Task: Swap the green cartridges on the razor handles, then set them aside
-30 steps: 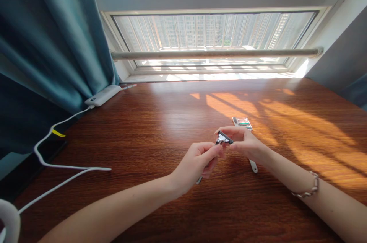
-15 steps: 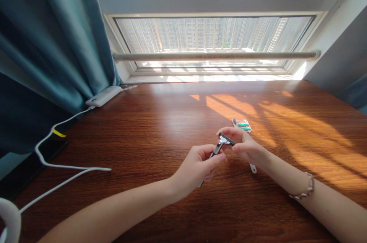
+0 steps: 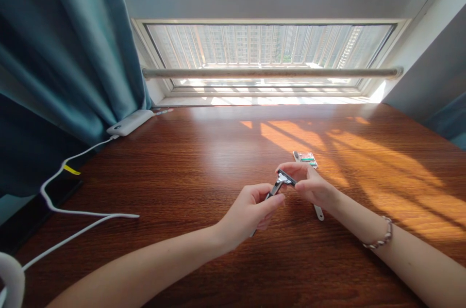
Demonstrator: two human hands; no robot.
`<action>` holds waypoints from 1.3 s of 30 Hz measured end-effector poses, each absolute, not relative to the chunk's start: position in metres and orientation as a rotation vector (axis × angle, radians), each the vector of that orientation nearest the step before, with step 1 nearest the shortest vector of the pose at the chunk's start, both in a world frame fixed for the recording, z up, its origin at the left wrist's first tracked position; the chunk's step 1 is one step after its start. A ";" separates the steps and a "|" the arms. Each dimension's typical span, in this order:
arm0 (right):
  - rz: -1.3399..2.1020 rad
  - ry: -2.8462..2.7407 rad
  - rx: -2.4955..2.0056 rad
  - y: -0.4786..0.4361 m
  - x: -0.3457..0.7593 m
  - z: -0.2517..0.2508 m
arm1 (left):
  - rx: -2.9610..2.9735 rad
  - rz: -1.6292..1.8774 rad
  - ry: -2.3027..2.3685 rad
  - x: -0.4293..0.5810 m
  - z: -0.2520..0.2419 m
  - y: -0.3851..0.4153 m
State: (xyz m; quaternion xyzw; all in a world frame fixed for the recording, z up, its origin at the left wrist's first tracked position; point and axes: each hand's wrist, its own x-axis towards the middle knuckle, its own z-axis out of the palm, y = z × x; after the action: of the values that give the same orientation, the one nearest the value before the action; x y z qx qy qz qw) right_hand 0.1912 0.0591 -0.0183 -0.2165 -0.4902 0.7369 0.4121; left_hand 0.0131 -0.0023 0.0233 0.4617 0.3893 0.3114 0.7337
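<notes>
Over the front middle of the table, my left hand [image 3: 251, 211] is closed round the handle of a razor [image 3: 279, 181]. The razor tilts up to the right, its dark head uppermost and its neck silvery. My right hand [image 3: 309, 183] grips the razor's head at its ends, thumb on the near end and fingers at the far end. Behind the right hand lies a small clear pack [image 3: 309, 158] with green stripes. A white handle [image 3: 319, 213] shows below the right hand, and a pale, grey-tipped end [image 3: 296, 155] beside the pack; the hand hides what lies between.
The brown wooden table [image 3: 174, 162] reaches back to a window with a horizontal rail [image 3: 269, 73]. At the left back, a white power strip [image 3: 131, 122] lies by the blue curtain [image 3: 73, 46]. Its white cable [image 3: 83, 212] loops along the left side.
Both hands keep the same hold on the razor. The whole view has shifted very slightly; nothing on the table has visibly moved.
</notes>
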 end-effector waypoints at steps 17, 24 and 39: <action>1.774 -1.246 -0.566 0.061 0.188 -0.017 | 1.094 0.897 0.861 0.013 0.012 0.003; 1.709 -1.444 -0.682 0.057 0.181 -0.017 | 1.128 1.000 0.870 0.013 0.006 0.010; 0.336 -2.291 -1.317 0.042 0.182 -0.001 | 0.855 0.912 0.922 0.008 -0.018 0.034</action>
State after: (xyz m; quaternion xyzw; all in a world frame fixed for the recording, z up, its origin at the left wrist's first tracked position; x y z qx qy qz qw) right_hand 0.1817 0.0420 -0.0011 -0.4804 -0.8355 0.1227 0.2367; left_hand 0.0084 0.0340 -0.0177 0.3859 0.4161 0.4115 0.7132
